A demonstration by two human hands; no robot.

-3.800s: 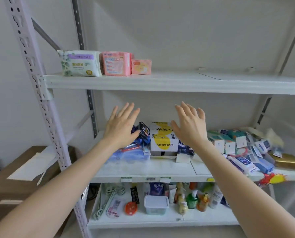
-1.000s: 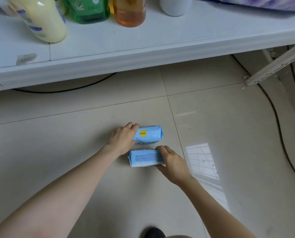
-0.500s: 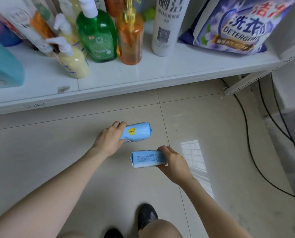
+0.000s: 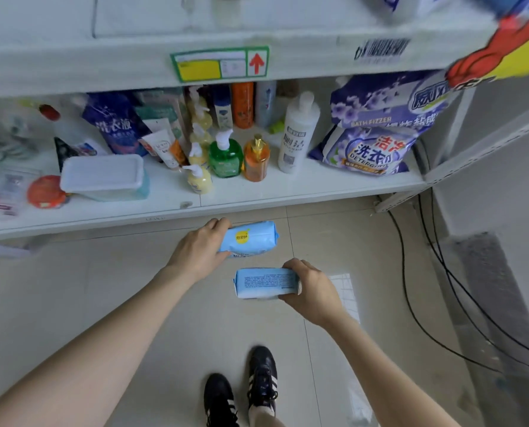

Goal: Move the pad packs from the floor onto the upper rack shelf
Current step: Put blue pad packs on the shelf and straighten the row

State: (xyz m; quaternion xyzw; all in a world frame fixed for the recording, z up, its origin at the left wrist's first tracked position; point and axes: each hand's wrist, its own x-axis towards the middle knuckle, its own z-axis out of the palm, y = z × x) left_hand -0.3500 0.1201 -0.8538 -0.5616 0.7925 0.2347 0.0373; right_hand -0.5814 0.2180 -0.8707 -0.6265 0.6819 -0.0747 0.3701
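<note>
Both blue packs have been lifted up off the floor. One pack is held tight in the left hand, at 12 o'clock from the other pack, which is held tight in the right hand. The bottom shelf is seen at 12 o'clock.

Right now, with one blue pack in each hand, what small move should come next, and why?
Probably keep raising both packs. The left hand has a grip on the pack with the yellow sticker, the right hand on the other pack; both are clear of the floor, yet only level with the lowest shelf.
</note>
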